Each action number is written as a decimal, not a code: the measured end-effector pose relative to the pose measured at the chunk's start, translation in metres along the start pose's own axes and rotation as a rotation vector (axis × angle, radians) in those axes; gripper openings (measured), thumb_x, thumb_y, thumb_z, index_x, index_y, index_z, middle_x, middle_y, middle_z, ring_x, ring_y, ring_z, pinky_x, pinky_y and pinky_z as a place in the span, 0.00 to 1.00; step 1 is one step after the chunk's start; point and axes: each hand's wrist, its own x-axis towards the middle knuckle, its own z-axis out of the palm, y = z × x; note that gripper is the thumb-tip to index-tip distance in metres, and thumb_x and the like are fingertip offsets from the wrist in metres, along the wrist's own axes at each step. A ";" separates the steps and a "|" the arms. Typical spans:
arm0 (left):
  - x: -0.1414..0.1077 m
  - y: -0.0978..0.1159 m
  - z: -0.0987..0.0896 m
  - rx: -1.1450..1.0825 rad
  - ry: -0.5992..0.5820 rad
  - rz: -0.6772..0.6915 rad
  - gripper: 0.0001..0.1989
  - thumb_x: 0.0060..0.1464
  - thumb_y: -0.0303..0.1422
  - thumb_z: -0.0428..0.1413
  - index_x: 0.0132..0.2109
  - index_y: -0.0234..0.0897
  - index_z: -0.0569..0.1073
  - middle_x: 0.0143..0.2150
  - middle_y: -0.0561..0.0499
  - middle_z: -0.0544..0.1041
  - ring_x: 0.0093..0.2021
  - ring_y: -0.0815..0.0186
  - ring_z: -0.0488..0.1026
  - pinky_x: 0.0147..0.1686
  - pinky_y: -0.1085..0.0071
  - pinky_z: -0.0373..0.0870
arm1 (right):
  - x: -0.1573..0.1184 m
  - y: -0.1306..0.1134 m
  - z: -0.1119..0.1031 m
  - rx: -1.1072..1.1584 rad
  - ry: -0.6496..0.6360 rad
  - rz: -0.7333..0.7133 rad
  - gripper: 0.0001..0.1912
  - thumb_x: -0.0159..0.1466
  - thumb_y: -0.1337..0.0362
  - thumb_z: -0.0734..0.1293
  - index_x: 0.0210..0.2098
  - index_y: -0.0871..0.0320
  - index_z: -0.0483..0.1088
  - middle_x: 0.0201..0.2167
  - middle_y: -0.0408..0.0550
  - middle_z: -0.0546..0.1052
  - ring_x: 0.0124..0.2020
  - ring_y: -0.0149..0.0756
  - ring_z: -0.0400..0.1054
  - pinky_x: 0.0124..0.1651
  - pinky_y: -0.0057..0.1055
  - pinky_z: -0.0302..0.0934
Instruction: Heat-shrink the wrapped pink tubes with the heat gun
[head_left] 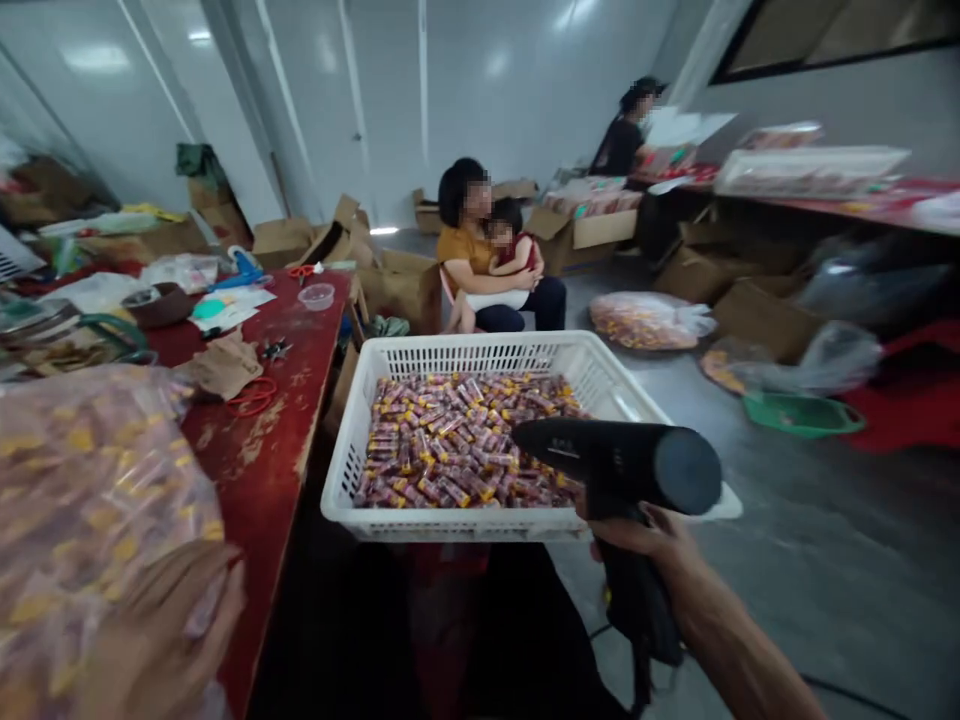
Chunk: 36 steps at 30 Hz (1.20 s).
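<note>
My right hand (660, 560) is wrapped round the handle of a black hair dryer (600, 450), whose nozzle points left over a white plastic basket (465, 528). Inside the basket lies a heap of small wrapped tubes (450, 440), purple-brown with yellow ends. On the left, my left hand (165, 620) is on a large clear plastic bag (97, 480) full of similar pieces. Its fingers are curled against the bag's side, somewhat blurred, with a fold of plastic between thumb and fingers.
A worn red table (270, 440) carries red scissors (255, 396), a clear cup (316, 296) and a brown bowl (156, 304). Beyond the basket a seated person (469, 250) holds a child (517, 250). A green tray (802, 415) and filled bags (645, 318) lie on the floor.
</note>
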 end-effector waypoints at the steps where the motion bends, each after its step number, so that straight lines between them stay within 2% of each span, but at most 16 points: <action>1: 0.022 0.004 0.018 0.024 -0.052 0.050 0.11 0.58 0.38 0.46 0.45 0.44 0.70 0.42 0.48 0.77 0.44 0.57 0.73 0.47 0.54 0.70 | 0.002 -0.001 0.004 0.008 0.019 -0.015 0.18 0.43 0.64 0.74 0.33 0.59 0.71 0.26 0.46 0.73 0.22 0.35 0.66 0.23 0.30 0.59; 3: 0.061 0.010 0.058 0.093 -0.157 0.111 0.13 0.58 0.38 0.47 0.45 0.39 0.70 0.45 0.44 0.76 0.46 0.55 0.73 0.48 0.54 0.70 | 0.008 0.000 0.018 0.019 -0.005 -0.008 0.19 0.43 0.64 0.73 0.34 0.60 0.70 0.24 0.44 0.73 0.21 0.34 0.66 0.22 0.29 0.60; 5: 0.095 0.013 0.100 0.150 -0.283 0.072 0.21 0.56 0.36 0.47 0.55 0.31 0.66 0.56 0.36 0.70 0.54 0.50 0.68 0.51 0.54 0.68 | 0.019 0.002 0.038 0.070 -0.121 0.044 0.20 0.42 0.65 0.72 0.36 0.60 0.69 0.22 0.43 0.73 0.19 0.34 0.65 0.21 0.29 0.60; 7: 0.122 0.013 0.136 0.189 -0.426 -0.011 0.28 0.56 0.33 0.47 0.61 0.23 0.57 0.62 0.29 0.61 0.61 0.48 0.62 0.55 0.55 0.64 | 0.035 0.004 0.062 0.106 -0.259 0.084 0.20 0.41 0.65 0.72 0.34 0.60 0.68 0.20 0.43 0.72 0.16 0.33 0.64 0.18 0.28 0.59; 9: 0.141 0.014 0.164 0.200 -0.548 -0.073 0.33 0.55 0.32 0.48 0.64 0.19 0.50 0.64 0.26 0.55 0.63 0.48 0.58 0.57 0.57 0.61 | 0.055 0.003 0.083 0.097 -0.329 0.079 0.18 0.39 0.66 0.72 0.30 0.60 0.66 0.19 0.43 0.72 0.16 0.33 0.64 0.17 0.27 0.57; 10: 0.148 0.015 0.174 0.197 -0.588 -0.095 0.35 0.54 0.31 0.49 0.64 0.18 0.47 0.65 0.25 0.53 0.63 0.48 0.57 0.58 0.58 0.60 | 0.065 0.001 0.092 0.097 -0.321 0.066 0.18 0.39 0.66 0.72 0.30 0.60 0.65 0.18 0.42 0.71 0.15 0.33 0.63 0.16 0.26 0.57; 14: 0.160 0.013 0.193 0.197 -0.615 -0.112 0.39 0.53 0.31 0.51 0.65 0.15 0.42 0.63 0.21 0.53 0.61 0.46 0.60 0.56 0.57 0.62 | 0.093 -0.010 0.109 0.117 -0.213 0.028 0.20 0.39 0.65 0.71 0.30 0.57 0.63 0.14 0.37 0.68 0.14 0.33 0.62 0.15 0.26 0.56; 16: 0.162 0.012 0.196 0.270 -0.568 -0.059 0.38 0.52 0.30 0.51 0.64 0.15 0.46 0.64 0.21 0.53 0.64 0.43 0.55 0.58 0.54 0.59 | 0.097 -0.013 0.111 0.129 -0.192 0.032 0.21 0.38 0.66 0.71 0.31 0.56 0.62 0.14 0.37 0.68 0.14 0.33 0.62 0.15 0.26 0.57; 19: 0.165 0.019 0.199 0.381 -0.542 0.111 0.34 0.48 0.28 0.53 0.62 0.18 0.57 0.66 0.26 0.52 0.67 0.42 0.45 0.63 0.47 0.47 | 0.097 -0.013 0.115 0.153 -0.219 0.059 0.22 0.36 0.66 0.71 0.31 0.57 0.62 0.16 0.38 0.71 0.14 0.33 0.63 0.17 0.27 0.57; 21: 0.166 0.036 0.205 0.351 -0.596 0.212 0.31 0.48 0.29 0.52 0.60 0.21 0.62 0.65 0.27 0.56 0.67 0.41 0.48 0.63 0.43 0.44 | 0.095 -0.010 0.117 0.172 -0.226 0.075 0.23 0.36 0.66 0.71 0.31 0.57 0.62 0.16 0.39 0.71 0.14 0.32 0.63 0.19 0.28 0.58; 24: 0.163 0.078 0.227 0.147 -0.648 0.308 0.28 0.55 0.35 0.47 0.61 0.25 0.62 0.64 0.29 0.59 0.66 0.44 0.51 0.61 0.40 0.46 | 0.092 -0.005 0.111 0.184 -0.224 0.055 0.22 0.36 0.66 0.71 0.31 0.58 0.64 0.18 0.40 0.72 0.16 0.32 0.63 0.19 0.28 0.58; 27: 0.158 0.121 0.258 -0.037 -0.650 0.326 0.28 0.59 0.38 0.44 0.65 0.33 0.58 0.66 0.36 0.56 0.67 0.49 0.51 0.62 0.43 0.49 | 0.083 -0.001 0.095 0.189 -0.186 0.013 0.22 0.36 0.66 0.73 0.33 0.59 0.68 0.20 0.42 0.72 0.17 0.33 0.63 0.20 0.29 0.58; 29: 0.156 0.135 0.278 -0.095 -0.676 0.308 0.28 0.60 0.41 0.43 0.66 0.36 0.56 0.67 0.38 0.55 0.66 0.49 0.52 0.62 0.45 0.51 | 0.074 -0.001 0.084 0.198 -0.147 0.004 0.20 0.38 0.65 0.72 0.32 0.59 0.70 0.20 0.42 0.72 0.17 0.33 0.63 0.20 0.29 0.57; 32: 0.153 0.126 0.295 -0.057 -0.725 0.285 0.28 0.60 0.42 0.44 0.64 0.35 0.60 0.65 0.37 0.60 0.64 0.45 0.55 0.62 0.42 0.48 | 0.060 0.000 0.071 0.171 -0.169 -0.001 0.16 0.39 0.64 0.70 0.29 0.60 0.70 0.19 0.44 0.71 0.17 0.34 0.63 0.21 0.30 0.56; 36: 0.152 0.087 0.292 0.199 -0.656 0.102 0.27 0.58 0.39 0.45 0.64 0.37 0.61 0.61 0.33 0.65 0.61 0.40 0.59 0.56 0.35 0.49 | 0.045 0.002 0.065 0.073 -0.219 0.010 0.15 0.39 0.66 0.72 0.28 0.59 0.69 0.18 0.41 0.69 0.18 0.33 0.61 0.22 0.30 0.55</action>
